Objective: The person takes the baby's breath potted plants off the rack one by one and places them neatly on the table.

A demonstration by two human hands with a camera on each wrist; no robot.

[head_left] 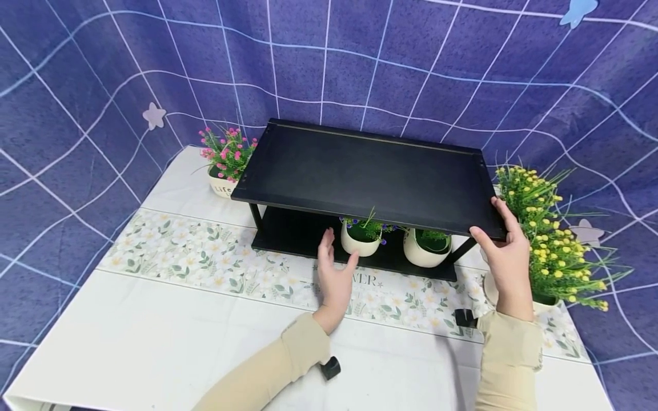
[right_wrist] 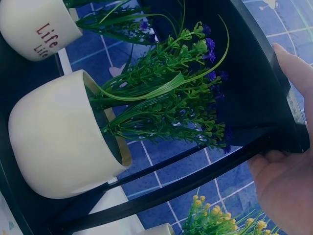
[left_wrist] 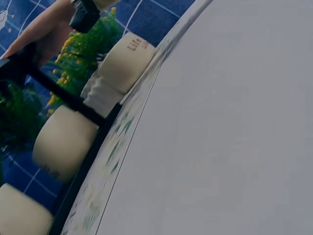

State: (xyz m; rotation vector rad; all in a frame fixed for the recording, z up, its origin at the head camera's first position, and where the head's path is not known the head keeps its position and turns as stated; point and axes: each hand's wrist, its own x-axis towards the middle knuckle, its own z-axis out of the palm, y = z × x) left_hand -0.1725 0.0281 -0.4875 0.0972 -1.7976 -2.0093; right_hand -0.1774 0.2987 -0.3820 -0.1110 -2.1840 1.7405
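A black two-tier shelf (head_left: 360,171) stands on the table, with two cream flower pots on its lower board. My right hand (head_left: 509,262) grips the shelf's front right corner, thumb at the front edge and fingers around the side; the right wrist view shows that hand (right_wrist: 288,181) too. In front of the lower board, my left hand (head_left: 335,282) has its fingers extended. Its thumb is close to the middle pot (head_left: 360,246), which has blue-purple flowers; whether they touch I cannot tell. The right-hand pot (head_left: 426,254) stands near the shelf's right post, its plant largely hidden by the top board.
Left of the shelf stands a pot of pink flowers (head_left: 226,154). On the right, tall yellow flowers (head_left: 550,240) grow close beside my right hand. A white floral cloth (head_left: 180,319) covers the table, and a blue checked curtain (head_left: 360,57) hangs behind.
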